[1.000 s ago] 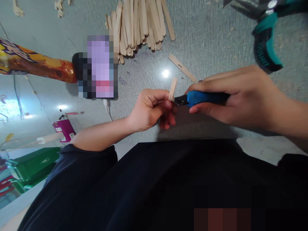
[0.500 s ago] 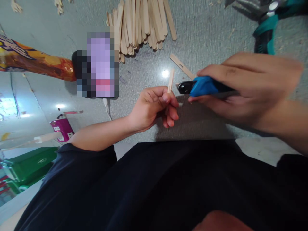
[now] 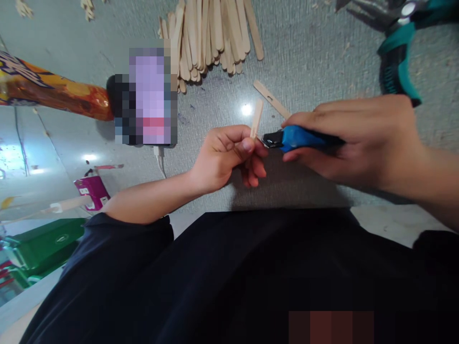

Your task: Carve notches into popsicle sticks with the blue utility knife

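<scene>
My left hand [image 3: 229, 155] pinches a short wooden craft stick [image 3: 257, 114] between thumb and forefinger, its rounded end pointing away from me. My right hand [image 3: 362, 136] is closed around a blue and black utility knife [image 3: 299, 137]. The knife's black tip is close beside the left fingertips and the stick's lower end; whether the blade touches the wood I cannot tell. Beyond the knife lies another craft stick [image 3: 270, 97] with a small dark slot in it, its near end hidden behind my right hand.
A heap of craft sticks [image 3: 211, 38] lies at the back. Left of it are a blurred-out phone [image 3: 149, 95] on a cable and an orange snack bag [image 3: 53, 91]. Teal-handled pliers [image 3: 398, 57] lie at the back right. A purple box [image 3: 93, 192] sits at the left.
My right hand and the knife have shifted slightly left and tilted, bringing the tip nearer the left fingers. The held stick leans a little more to the right.
</scene>
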Motion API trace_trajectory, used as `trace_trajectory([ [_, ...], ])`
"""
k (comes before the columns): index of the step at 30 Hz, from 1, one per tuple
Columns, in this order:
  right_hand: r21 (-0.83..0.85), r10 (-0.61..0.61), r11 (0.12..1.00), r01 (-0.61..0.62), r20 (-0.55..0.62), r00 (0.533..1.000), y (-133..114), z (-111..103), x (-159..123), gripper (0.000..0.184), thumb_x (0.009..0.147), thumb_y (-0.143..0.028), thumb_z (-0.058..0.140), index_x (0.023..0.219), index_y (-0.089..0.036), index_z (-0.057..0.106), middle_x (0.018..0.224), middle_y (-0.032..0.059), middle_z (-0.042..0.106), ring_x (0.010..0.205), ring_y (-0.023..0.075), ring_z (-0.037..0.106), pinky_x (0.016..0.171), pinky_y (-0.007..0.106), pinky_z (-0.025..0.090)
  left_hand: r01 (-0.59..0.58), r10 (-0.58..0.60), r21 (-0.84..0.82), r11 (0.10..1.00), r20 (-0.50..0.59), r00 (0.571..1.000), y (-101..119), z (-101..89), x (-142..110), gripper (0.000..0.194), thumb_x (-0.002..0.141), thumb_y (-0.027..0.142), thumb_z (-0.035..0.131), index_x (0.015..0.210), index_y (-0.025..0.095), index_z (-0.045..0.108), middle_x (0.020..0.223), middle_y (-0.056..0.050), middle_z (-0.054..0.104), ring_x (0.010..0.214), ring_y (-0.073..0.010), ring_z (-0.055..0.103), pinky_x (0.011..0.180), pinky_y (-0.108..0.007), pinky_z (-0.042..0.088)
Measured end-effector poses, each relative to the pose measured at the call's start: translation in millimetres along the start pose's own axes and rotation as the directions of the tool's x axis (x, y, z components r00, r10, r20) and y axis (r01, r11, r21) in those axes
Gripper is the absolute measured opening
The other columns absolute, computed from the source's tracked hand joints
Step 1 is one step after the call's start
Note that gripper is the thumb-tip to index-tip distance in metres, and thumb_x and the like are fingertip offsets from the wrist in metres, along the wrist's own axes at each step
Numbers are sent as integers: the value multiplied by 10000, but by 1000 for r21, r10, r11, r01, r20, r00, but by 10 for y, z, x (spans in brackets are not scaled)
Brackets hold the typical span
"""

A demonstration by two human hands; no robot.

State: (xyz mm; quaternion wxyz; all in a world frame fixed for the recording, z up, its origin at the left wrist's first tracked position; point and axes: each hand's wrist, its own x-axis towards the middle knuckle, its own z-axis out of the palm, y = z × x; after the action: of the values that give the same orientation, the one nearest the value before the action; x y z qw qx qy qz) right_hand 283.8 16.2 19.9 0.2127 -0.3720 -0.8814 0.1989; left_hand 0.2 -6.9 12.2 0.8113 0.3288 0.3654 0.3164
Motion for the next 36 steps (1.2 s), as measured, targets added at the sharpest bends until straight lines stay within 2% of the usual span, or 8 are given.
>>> trace_trajectory([
  [4,14,34,999,-34,32,999,-22,-7,-2,399,1243,-669,592,1265,-328,797,900,-7,771,756,222,731,680,398,452,-34,34,24,999,3,999,2,-3,-2,538,1038,697,917,948,185,780,716,-4,820,510,-154,777,468,-199,588],
  [8,31,47,998,-48,24,999,-28,-11,-17,383,1212,-682,649,1287,-343,811,933,-2,796,802,243,762,706,408,465,-51,50,43,998,4,999,16,-5,-5,527,1041,682,920,937,184,783,712,-2,815,508,-154,774,473,-206,596],
  [12,34,58,998,-60,48,997,-20,-22,-9,414,1218,-696,615,1230,-340,826,855,-1,734,760,241,723,705,414,456,-77,75,63,995,29,997,41,-4,-1,488,1075,646,897,937,187,805,722,-2,820,509,-138,759,476,-205,592],
  [17,99,20,995,-25,57,998,-26,-49,30,449,1243,-694,569,1159,-335,826,830,-8,709,697,217,667,683,416,466,-150,147,120,981,28,989,49,1,19,503,1089,643,883,880,190,822,663,8,769,485,-99,686,451,-181,509],
  [21,197,4,980,-15,57,998,33,-54,37,392,1231,-694,616,1180,-384,850,868,-34,775,737,221,747,686,414,516,-206,205,194,959,25,978,42,-5,23,531,1094,663,868,852,191,831,629,5,735,443,-75,608,432,-179,420],
  [27,241,-72,969,58,48,996,123,-42,45,353,1221,-666,671,1154,-385,873,872,-42,834,717,218,798,608,431,562,-119,114,180,976,38,993,21,9,-37,491,1060,621,925,857,189,808,613,14,729,407,-59,548,401,-161,381],
  [33,332,-23,943,5,50,998,72,-10,-6,338,1205,-690,688,1246,-411,875,1005,-46,887,846,233,862,735,412,651,-100,96,150,984,34,995,-57,24,-94,468,1075,604,913,898,188,791,627,15,739,413,-66,588,394,-144,414],
  [36,252,27,966,-51,97,995,15,-12,-8,397,1203,-723,650,1195,-388,863,956,-37,865,804,237,839,729,414,637,-78,80,164,983,-6,997,-55,53,-110,489,1078,619,903,875,192,778,624,11,735,419,-74,602,388,-145,411],
])
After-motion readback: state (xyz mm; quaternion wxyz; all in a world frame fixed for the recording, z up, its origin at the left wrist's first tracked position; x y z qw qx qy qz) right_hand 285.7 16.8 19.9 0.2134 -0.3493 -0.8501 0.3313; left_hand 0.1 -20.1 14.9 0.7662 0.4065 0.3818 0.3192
